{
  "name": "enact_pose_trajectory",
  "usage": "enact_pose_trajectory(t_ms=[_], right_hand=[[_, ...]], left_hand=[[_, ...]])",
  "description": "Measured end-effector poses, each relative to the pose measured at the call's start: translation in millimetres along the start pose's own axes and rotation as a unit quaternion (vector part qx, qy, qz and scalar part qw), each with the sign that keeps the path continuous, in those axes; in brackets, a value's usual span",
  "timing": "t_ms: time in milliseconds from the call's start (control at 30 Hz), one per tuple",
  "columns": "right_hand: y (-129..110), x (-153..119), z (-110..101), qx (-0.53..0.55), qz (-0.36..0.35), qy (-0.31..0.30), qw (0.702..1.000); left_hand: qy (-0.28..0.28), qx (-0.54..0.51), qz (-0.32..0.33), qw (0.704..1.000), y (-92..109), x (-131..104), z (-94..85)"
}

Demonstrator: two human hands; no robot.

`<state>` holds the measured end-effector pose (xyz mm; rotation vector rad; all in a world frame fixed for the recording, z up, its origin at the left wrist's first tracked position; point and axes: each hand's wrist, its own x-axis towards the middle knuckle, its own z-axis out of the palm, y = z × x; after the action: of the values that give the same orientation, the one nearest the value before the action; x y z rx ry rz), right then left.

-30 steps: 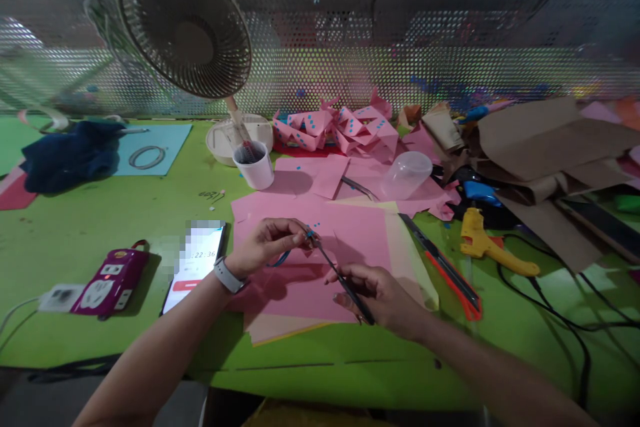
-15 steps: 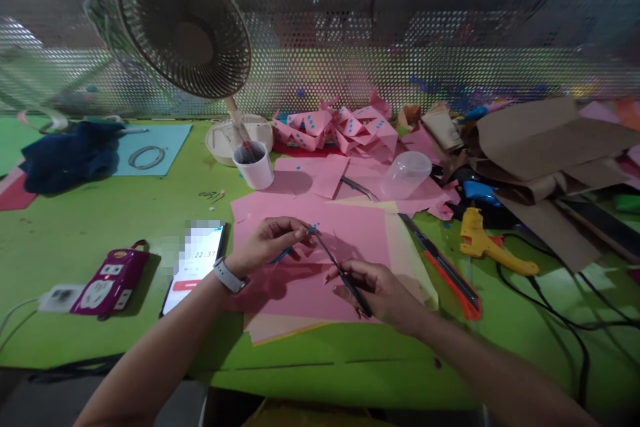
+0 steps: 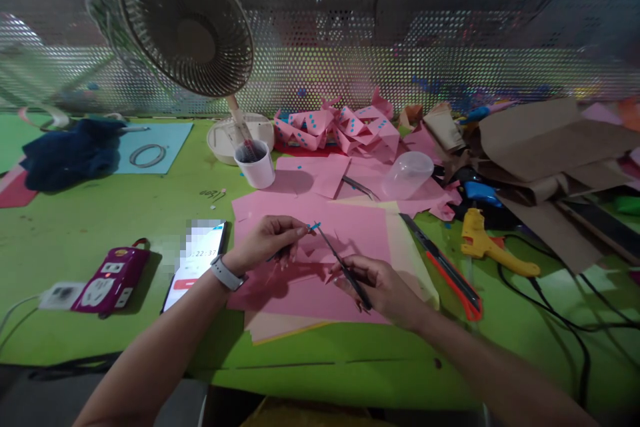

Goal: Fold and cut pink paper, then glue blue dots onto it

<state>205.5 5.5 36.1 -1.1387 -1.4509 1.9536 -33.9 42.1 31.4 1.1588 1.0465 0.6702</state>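
Note:
Over the pink paper sheets (image 3: 310, 300), my left hand (image 3: 277, 239) pinches a small blue paper piece (image 3: 313, 226) between thumb and fingertip. Something darker blue shows partly under its other fingers. My right hand (image 3: 373, 283) is wrapped round dark-handled scissors (image 3: 353, 280), their blades pointing up and left to the blue piece. The blade tips meet or overlap the blue piece; exact contact is too small to tell.
An orange-black cutter (image 3: 445, 270) and a yellow glue gun (image 3: 487, 243) with cables lie right. A phone (image 3: 203, 253) and purple socket block (image 3: 111, 280) are left. Behind stand a white cup (image 3: 256, 165), fan (image 3: 193, 33), pink folded papers (image 3: 350, 127) and a clear cup (image 3: 410, 172).
The scissor blades and the blue piece have shifted slightly against each other at my left fingertips. Both hands stay in nearly the same place.

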Motion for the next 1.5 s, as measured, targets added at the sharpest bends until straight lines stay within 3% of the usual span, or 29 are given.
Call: enact_pose_trajectory(t_ms=[833, 1167, 1500], right_hand=[[12, 1, -3, -0.018, -0.009, -0.011, 1.0], [8, 0, -4, 0.042, 0.023, -0.013, 0.999], [2, -6, -2, 0.032, 0.047, -0.052, 0.997]], left_hand=[[0.005, 0.0, -0.022, 1.0, 5, -1, 3.3], [0.025, -0.051, 0.025, 0.998, 2, -1, 2.5], [-0.022, -0.058, 0.026, 0.998, -2, -2, 7.2]])
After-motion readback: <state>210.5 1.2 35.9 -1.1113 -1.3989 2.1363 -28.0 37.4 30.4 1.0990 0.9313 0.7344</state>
